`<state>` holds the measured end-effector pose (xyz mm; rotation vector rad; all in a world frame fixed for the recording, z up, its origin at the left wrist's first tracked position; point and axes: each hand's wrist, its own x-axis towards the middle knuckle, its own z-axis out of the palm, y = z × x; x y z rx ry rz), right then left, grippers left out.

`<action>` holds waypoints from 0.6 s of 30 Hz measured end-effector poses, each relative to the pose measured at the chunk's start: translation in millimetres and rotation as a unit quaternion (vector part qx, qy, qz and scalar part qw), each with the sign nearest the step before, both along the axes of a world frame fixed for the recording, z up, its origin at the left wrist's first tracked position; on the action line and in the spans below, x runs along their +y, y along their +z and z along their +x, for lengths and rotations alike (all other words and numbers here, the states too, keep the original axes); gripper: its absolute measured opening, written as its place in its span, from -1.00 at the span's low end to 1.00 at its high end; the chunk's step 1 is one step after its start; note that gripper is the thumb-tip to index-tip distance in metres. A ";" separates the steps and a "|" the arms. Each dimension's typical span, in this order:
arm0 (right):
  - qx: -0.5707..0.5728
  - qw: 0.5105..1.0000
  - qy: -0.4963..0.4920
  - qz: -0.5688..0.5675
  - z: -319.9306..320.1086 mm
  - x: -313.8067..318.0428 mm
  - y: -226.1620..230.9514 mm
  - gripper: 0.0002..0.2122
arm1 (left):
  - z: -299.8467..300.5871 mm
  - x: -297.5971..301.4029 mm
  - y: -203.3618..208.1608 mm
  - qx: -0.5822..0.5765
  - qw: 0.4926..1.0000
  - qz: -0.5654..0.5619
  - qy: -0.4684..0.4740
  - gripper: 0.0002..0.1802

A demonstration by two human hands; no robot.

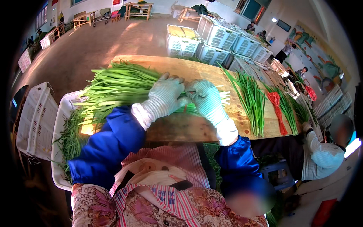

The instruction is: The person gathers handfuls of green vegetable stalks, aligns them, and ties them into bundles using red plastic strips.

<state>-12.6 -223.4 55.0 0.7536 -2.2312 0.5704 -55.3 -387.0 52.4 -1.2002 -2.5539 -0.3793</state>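
Head view, mid-frame: our left grip (164,92) clasps garlic chives (117,89) running left-right; our curled right grip (204,98), contents unclear, is nearer their white ends (225,92).

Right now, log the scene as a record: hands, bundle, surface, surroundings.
left hand: ribbed white glove, laid across the green bundle
right hand: same glove type, fingers curled at the bundle near its white ends; anything pinched is hidden
bundle: long green stalks, leafy ends to the left
surface: wooden table
right of hands: loose green sheaf, then red ties
left of table: white basket holding greens
beyond table: stacked white crates
nearby: co-worker at right
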 end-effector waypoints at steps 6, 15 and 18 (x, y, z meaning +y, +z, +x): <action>0.093 0.980 -0.067 0.163 9.8 -18.7 -4.4 -0.92 | -8.6 7.8 -30.8 0.002 0.991 0.128 0.045 -0.60; -0.042 0.982 -0.135 -0.129 12.4 -27.5 -28.4 -0.96 | 5.4 7.9 -34.1 0.015 0.987 0.147 0.070 -0.65; -0.151 0.934 -0.069 -0.317 13.0 -30.5 -27.8 -0.96 | 4.5 7.4 -33.8 0.009 0.988 0.149 0.042 -0.66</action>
